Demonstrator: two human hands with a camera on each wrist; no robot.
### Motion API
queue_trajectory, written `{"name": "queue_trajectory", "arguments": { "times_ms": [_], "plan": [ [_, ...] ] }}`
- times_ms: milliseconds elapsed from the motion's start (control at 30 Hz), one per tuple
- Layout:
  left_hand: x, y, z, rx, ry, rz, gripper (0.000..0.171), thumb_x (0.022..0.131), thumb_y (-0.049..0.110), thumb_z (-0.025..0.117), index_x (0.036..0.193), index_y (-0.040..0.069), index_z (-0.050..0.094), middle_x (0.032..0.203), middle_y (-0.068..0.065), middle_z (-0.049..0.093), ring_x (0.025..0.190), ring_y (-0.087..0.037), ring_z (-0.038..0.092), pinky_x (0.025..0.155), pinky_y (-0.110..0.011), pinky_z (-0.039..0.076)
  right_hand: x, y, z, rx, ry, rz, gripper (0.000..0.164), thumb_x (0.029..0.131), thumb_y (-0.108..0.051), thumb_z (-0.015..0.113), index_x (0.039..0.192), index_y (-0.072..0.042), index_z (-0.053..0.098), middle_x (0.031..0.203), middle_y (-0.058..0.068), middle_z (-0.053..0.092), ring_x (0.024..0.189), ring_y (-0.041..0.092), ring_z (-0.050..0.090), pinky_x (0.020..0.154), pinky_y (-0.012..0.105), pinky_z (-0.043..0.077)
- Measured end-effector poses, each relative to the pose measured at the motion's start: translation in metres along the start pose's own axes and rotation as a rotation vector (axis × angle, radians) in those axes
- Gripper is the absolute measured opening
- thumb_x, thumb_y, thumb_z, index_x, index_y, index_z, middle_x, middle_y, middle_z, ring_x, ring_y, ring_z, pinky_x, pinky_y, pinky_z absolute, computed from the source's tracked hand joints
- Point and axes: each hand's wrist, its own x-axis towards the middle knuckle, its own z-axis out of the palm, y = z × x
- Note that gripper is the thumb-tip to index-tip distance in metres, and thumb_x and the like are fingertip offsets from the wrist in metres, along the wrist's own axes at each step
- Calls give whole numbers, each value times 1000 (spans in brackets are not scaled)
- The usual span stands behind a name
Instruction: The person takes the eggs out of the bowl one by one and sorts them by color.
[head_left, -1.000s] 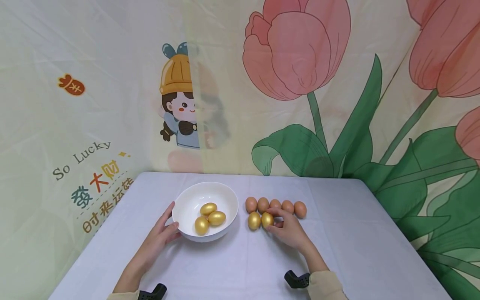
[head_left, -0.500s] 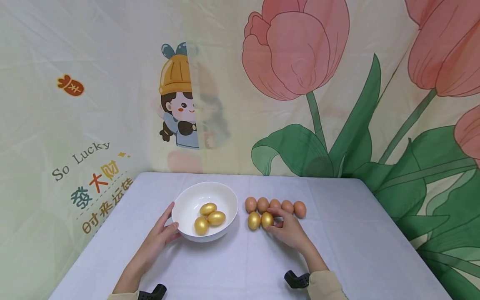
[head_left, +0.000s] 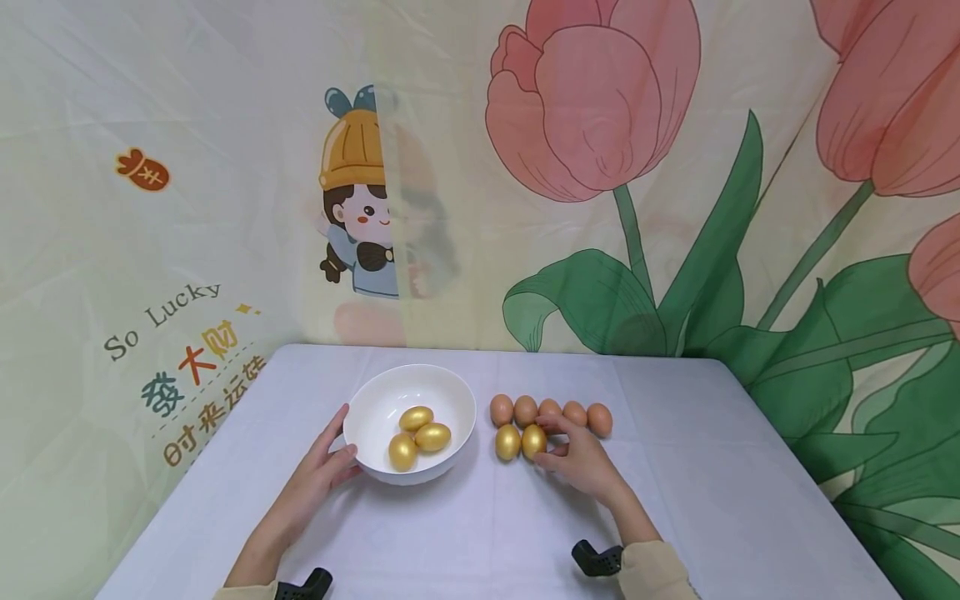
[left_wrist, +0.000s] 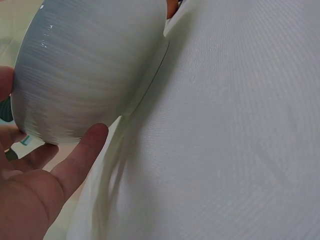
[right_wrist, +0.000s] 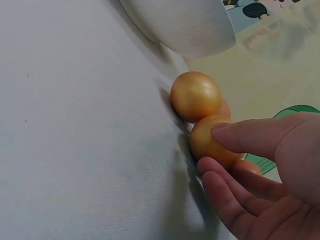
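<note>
My left hand [head_left: 318,479] rests against the left side of a white bowl [head_left: 375,408], with extended fingers along its wall; the left wrist view shows fingertips on the bowl's outer side [left_wrist: 90,65]. Three golden eggs [head_left: 432,437] lie in the bowl. To its right, my right hand [head_left: 581,462] pinches a golden egg [head_left: 533,443] between thumb and fingers. In the right wrist view, the thumb covers part of that egg [right_wrist: 202,142]. Another golden egg [head_left: 507,442] sits just left of it, close alongside.
Behind the two golden eggs stands a row of several brown eggs [head_left: 575,413], one partly hidden by my right hand. A white cloth covers the table [head_left: 420,550]. A printed curtain [head_left: 450,167] with tulips hangs behind the table's back edge.
</note>
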Motion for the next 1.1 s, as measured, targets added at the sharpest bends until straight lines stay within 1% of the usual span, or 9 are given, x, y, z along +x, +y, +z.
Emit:
{"name": "queue_trajectory", "arguments": {
  "times_ms": [133,233,333,367,533,633,767,933,1100],
  "plan": [
    [0,1,0,-1,-1,1,72,113,26,50,173,26,9,178,-17,4,147,-46,46,111,-41,56,-1,-10,-8,-8,-4,-15,55,87,-5,88,138,-8,68,132,12,67,81,17,64,67,26,59],
    [0,1,-1,-4,-1,5,72,113,26,50,173,25,9,178,-17,4,147,-46,45,110,-41,57,-1,-22,-14,-28,-17,-75,53,88,-4,86,138,-5,67,128,17,66,84,20,62,70,26,58],
    [0,1,-1,-6,-2,8,72,113,25,50,173,25,9,178,-17,4,147,-46,45,110,-41,56,1,-37,-18,-28,-45,-137,53,90,-5,84,140,-5,66,130,18,66,90,23,62,74,26,58],
    [0,2,-1,-5,-3,7,72,113,26,50,173,25,8,178,-17,4,147,-46,45,110,-41,56,2,-43,-19,-28,-54,-153,54,91,-6,84,141,-6,66,133,16,67,92,23,63,75,26,58],
    [-1,1,-2,-1,-4,8,73,113,25,49,173,24,8,178,-19,6,147,-47,45,111,-41,56,7,-78,-18,-62,-110,-212,53,92,-15,85,142,-17,67,128,6,70,91,20,65,70,26,62],
    [-1,0,-3,-2,-4,10,73,113,26,50,173,24,8,177,-19,6,147,-47,45,111,-42,56,11,-98,-12,-68,-156,-241,54,92,-16,85,142,-20,66,132,2,68,92,16,68,73,26,64],
    [0,-2,-2,-14,-5,17,72,113,25,49,173,23,9,177,-20,7,147,-48,44,110,-42,57,18,-118,1,-66,-229,-284,55,93,-14,83,144,-18,64,137,5,65,93,14,70,79,25,64],
    [0,-3,-1,-27,-8,23,72,113,24,50,173,22,9,177,-20,7,146,-48,45,110,-41,57,26,-134,21,-61,-327,-353,55,94,-9,81,146,-13,62,137,9,65,93,13,73,80,24,64],
    [1,-3,-1,-23,-4,26,72,113,25,50,173,24,10,177,-20,8,146,-48,45,109,-41,58,34,-141,42,-45,-400,-351,55,94,-11,82,146,-17,63,137,6,66,94,11,73,82,22,63]
  ]
}}
